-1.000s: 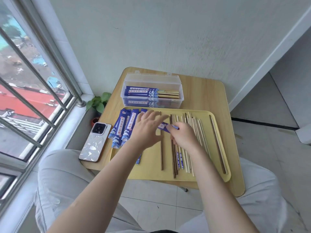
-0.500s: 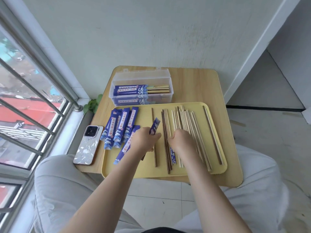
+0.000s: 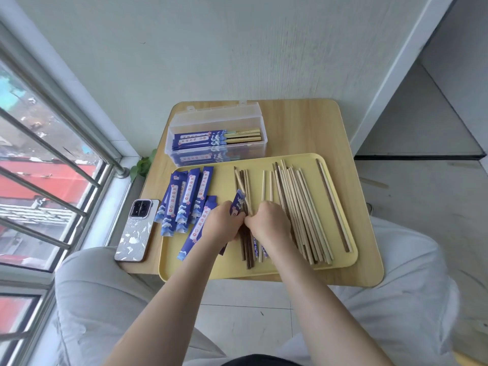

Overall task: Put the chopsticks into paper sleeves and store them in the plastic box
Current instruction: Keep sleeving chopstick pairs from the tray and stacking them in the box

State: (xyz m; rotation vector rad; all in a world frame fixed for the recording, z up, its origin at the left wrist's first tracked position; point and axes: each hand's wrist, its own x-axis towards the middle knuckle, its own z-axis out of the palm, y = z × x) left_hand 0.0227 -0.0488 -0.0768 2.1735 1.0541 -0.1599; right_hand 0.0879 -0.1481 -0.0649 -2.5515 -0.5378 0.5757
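Observation:
A yellow tray (image 3: 340, 262) on a small wooden table holds several loose chopsticks (image 3: 301, 207), pale and dark, spread over its middle and right. Several blue paper sleeves (image 3: 182, 199) lie fanned on its left side. My left hand (image 3: 221, 225) pinches one blue sleeve (image 3: 237, 203), its upper end sticking up. My right hand (image 3: 269, 223) grips a few chopsticks (image 3: 243, 180) right beside that sleeve, fingertips of both hands touching. Behind the tray stands the clear plastic box (image 3: 216, 120), lid open, with sleeved chopsticks (image 3: 211, 140) lying inside.
A phone (image 3: 137, 229) lies on the table's left edge beside the tray. A small green plant (image 3: 142, 165) sits below the table by the barred window on the left. A white wall stands behind the table. My knees are under the front edge.
Both hands have drawn back toward me from the tray's far half. The left hand now holds a sleeve upright, and the right hand has closed on chopsticks next to it.

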